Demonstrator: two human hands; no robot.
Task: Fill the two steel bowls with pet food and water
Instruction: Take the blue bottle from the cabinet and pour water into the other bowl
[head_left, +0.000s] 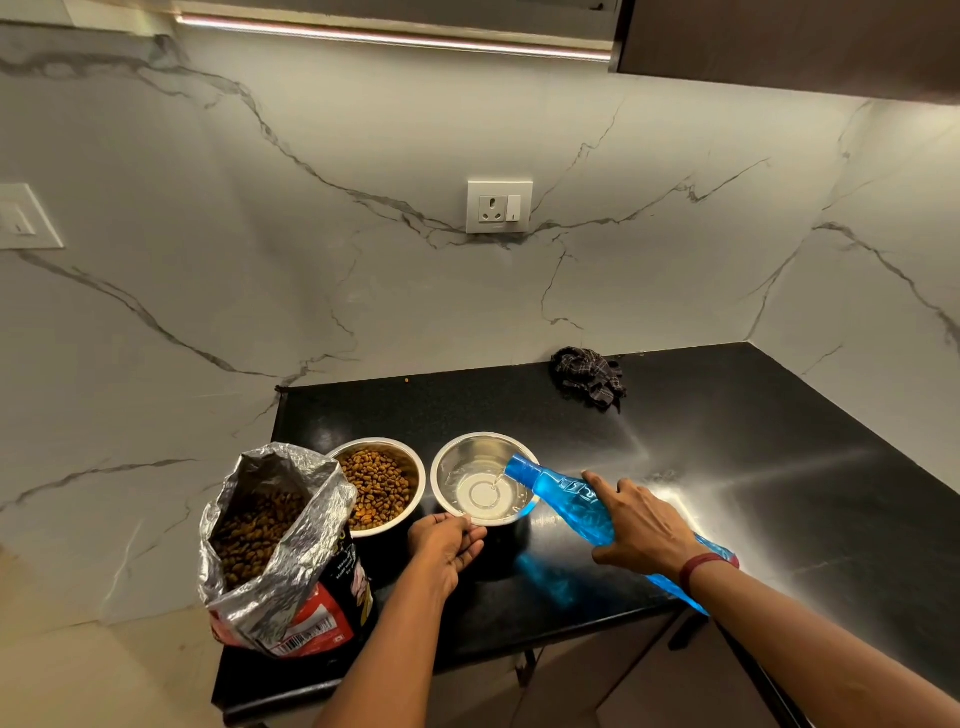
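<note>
At the left edge of the black bench (727, 467) stands an open foil-lined food bag (311, 535) with brown kibble showing inside. Its red and black front carries a barcode and small white print, too folded and small to read. Just beside it, the first steel bowl (374, 440) is heaped with kibble, its near side hidden by the bag. The left hand (444, 543) curls its fingers on the near rim of the second steel bowl (467, 452), which holds shallow water. On the marble wall above is a white socket (498, 207). A tilted blue bottle (571, 499), mouth over that bowl's rim, pours a thin stream; its raised lettering is perhaps a brand, unreadable. The right hand (641, 530) grips the bottle's middle, hiding part of it. A crumpled dark checked cloth (589, 382) lies at the back of the bench.
</note>
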